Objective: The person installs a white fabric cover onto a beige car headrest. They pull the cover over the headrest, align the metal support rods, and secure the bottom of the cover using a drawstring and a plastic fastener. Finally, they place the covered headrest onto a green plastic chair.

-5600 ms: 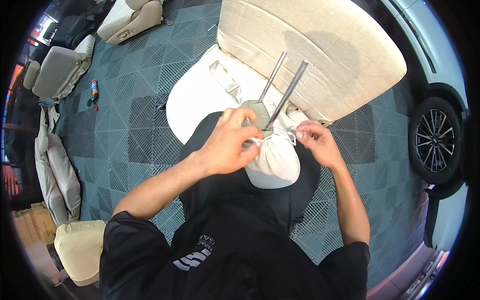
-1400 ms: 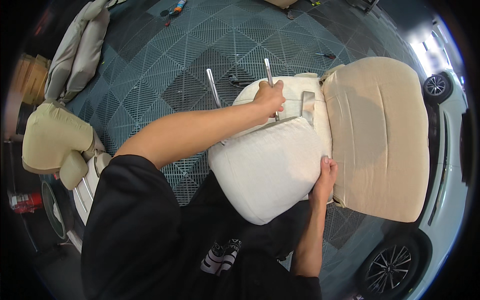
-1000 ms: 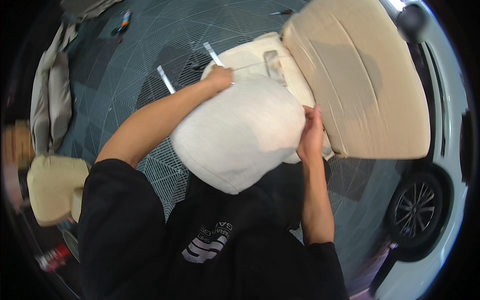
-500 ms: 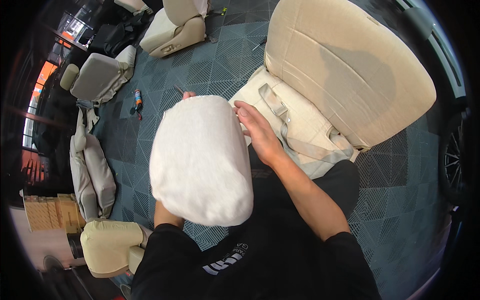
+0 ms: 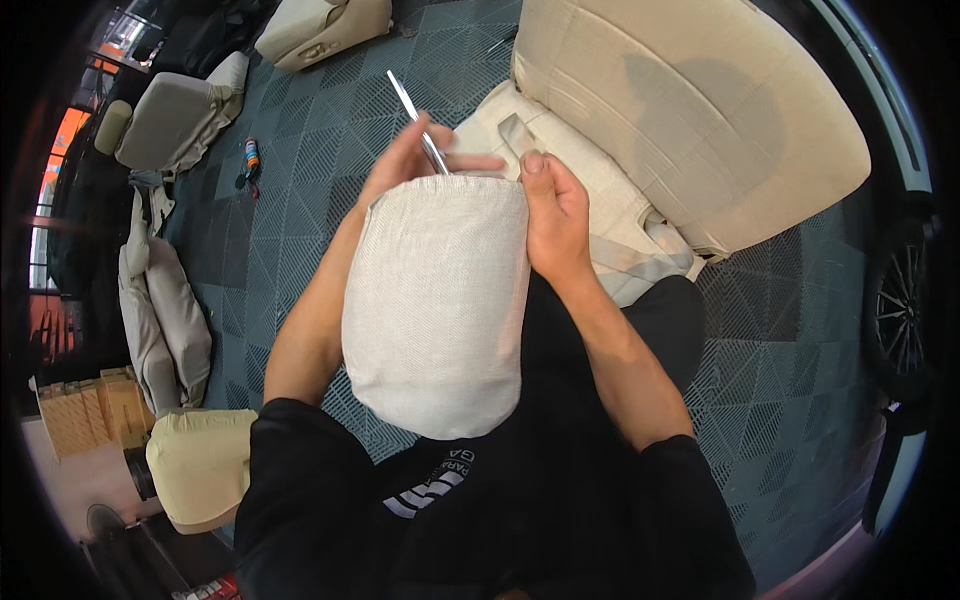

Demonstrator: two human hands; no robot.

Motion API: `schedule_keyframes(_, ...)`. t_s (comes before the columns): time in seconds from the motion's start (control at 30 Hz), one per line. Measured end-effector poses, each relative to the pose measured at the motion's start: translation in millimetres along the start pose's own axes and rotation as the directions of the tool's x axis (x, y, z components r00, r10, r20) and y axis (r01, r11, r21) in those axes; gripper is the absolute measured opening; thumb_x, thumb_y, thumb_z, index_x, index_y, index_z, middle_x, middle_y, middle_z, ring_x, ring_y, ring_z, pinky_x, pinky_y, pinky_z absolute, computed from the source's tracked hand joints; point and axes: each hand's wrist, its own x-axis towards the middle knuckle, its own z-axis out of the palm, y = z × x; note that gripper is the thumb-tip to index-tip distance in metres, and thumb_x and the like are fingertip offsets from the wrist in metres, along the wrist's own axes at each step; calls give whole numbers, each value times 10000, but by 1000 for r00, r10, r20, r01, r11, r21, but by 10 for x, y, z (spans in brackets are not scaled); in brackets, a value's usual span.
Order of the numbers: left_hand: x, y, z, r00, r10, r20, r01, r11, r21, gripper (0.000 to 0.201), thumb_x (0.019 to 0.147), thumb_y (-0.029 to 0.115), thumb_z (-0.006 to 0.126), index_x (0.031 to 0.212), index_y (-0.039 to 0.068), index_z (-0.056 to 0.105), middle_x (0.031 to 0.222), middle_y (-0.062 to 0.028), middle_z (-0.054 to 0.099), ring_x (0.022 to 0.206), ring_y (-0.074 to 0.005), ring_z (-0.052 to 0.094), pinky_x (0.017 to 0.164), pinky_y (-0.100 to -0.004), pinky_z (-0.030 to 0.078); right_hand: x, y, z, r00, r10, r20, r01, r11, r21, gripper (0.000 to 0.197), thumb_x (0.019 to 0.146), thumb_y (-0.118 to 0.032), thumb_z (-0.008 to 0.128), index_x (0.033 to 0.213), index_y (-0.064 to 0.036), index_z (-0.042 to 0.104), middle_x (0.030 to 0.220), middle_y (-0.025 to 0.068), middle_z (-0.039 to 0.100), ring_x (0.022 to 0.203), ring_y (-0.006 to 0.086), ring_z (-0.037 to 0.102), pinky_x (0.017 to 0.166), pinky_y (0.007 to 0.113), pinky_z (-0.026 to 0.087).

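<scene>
Head view: you're seemingly straightening the cover (image 5: 435,310), right fingers (image 5: 538,170) pinching its far rim, left fingers (image 5: 475,161) spread loosely by the rod (image 5: 404,97), likely calling for an even tug.

Off-white headrest cover (image 5: 438,305); beige, grey-patched seat back (image 5: 680,120) at half-past one; line-patterned grey floor (image 5: 755,400); person's black shirt (image 5: 540,520), six o'clock.

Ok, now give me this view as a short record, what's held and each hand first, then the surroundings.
Held: headrest, covered in pale cloth
Left hand: at the metal post, grip unclear
Right hand: gripping the headrest's upper right corner
Upper right: beige seat
Floor: dark patterned tiles
Far right: spoked wheel
</scene>
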Motion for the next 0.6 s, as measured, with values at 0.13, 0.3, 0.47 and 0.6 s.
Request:
schedule_keyframes(0.13, -99, 1, -85, 877, -427, 219, 475, 837, -270, 305, 1017, 309, 515, 1132, 72, 668, 917, -137, 723, 808, -197, 722, 641, -293, 609, 70, -49, 45, 1000, -17, 9, 17, 1000, -2, 575, 999, -464, 559, 607, -50, 480, 582, -38, 447, 587, 55, 393, 537, 247, 337)
schedule_keyframes(0.3, -234, -1, -80, 949, -313, -33, 314, 933, 174, 362, 983, 320, 559, 1052, -12, 683, 910, -127, 704, 787, -159, 706, 705, -274, 595, 160, -66, 11, 997, -76, 6, 75, 983, -169, 601, 994, -429, 578, 546, -42, 471, 492, -31, 406, 513, 62, 359, 471, 271, 304)
schedule_keyframes(0.47, -289, 18, -106, 910, -400, -112, 381, 699, 605, 225, 945, 187, 637, 1107, 39, 683, 1030, -126, 697, 950, -203, 695, 769, -316, 602, 182, 17, -32, 998, 3, -66, -14, 986, -166, 595, 987, -416, 589, 537, -48, 464, 483, -36, 399, 504, 69, 354, 472, 277, 306)
schedule_keyframes(0.6, -371, -231, 22, 971, -221, 92, 221, 975, 4, 335, 961, 280, 611, 1162, 18, 666, 1036, -134, 692, 951, -191, 693, 769, -334, 604, 84, 3, 3, 991, 68, -120, -85, 985, -149, 590, 983, -431, 592, 550, -48, 475, 497, -42, 399, 511, 79, 354, 486, 283, 318)
